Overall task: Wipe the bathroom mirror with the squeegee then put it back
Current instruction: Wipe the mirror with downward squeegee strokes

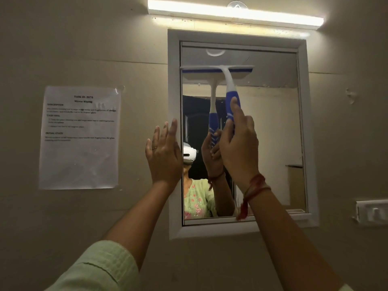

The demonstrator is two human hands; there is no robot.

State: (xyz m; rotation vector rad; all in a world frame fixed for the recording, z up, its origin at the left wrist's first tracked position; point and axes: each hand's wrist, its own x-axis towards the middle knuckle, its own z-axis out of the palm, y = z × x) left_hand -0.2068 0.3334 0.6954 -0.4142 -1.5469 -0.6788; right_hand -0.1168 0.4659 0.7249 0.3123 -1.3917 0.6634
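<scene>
Pale green sleeve (100, 267) fills the lower left corner, nearest the lens, with the left forearm rising from it toward the wall. Behind everything, the beige wall (84, 49) carries the rest of the scene. Largest on it is the mirror (270, 131), set in a white frame (210, 231); its glass reflects the person's green patterned top, a white headset and both raised arms. Above the frame runs a lit tube light (235, 14), with a clear suction hook (236, 5) just over it. Left of the mirror, a printed sheet of paper (80, 137) is taped to the wall, headed "Mirror Wiping". At the far right edge, level with the mirror's bottom, sits a white switch plate (372, 211).

Next in size, the squeegee (227, 80) lies against the upper left part of the glass: its white and blue blade is horizontal, touching the mirror near the top, one end at the left inner frame edge, and its blue-and-white handle slants down to the right. The right hand (239, 145) is closed around that handle, forefinger stretched up along it; a red thread (253, 192) circles the wrist. The left hand (163, 156) is flat and spread, holding nothing, fingers up against the frame's left side, a ring (154, 148) on one finger.
</scene>
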